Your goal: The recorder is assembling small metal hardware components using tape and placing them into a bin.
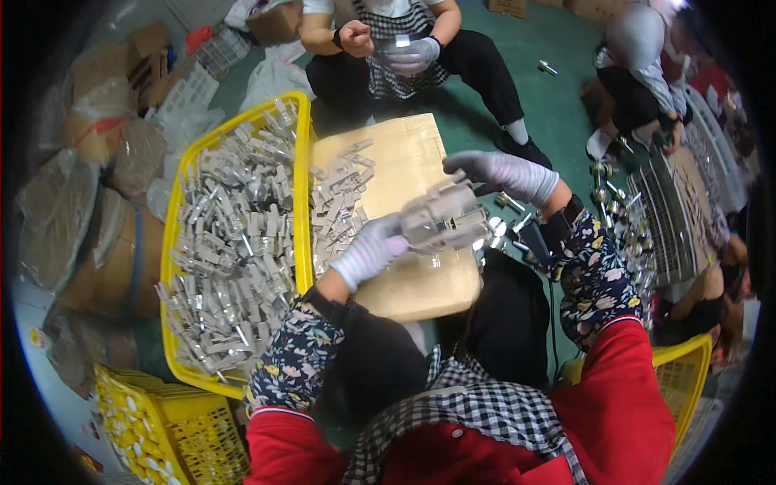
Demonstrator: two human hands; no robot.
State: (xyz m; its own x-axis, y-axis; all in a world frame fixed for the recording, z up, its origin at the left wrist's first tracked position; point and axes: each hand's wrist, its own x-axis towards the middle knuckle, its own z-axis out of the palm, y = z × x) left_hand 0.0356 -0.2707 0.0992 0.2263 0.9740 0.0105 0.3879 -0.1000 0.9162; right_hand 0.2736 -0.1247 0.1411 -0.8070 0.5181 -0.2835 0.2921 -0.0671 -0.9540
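My left hand, in a pale knit glove, grips a bulky grey plastic part from its left end. The part is motion-blurred, and I cannot tell whether it is one piece or several bunched together. Over its upper right end is my gloved right hand, fingers stretched out and apart. Whether those fingertips touch the part is unclear. Below lies a tan cardboard sheet across my lap area, with a heap of small grey plastic clips along its left side.
A yellow crate full of grey clips stands at left. Another yellow basket with yellow-and-white pieces sits lower left. Metal fittings lie on the green floor at right beside a grey rack. A person sits opposite; others work at right.
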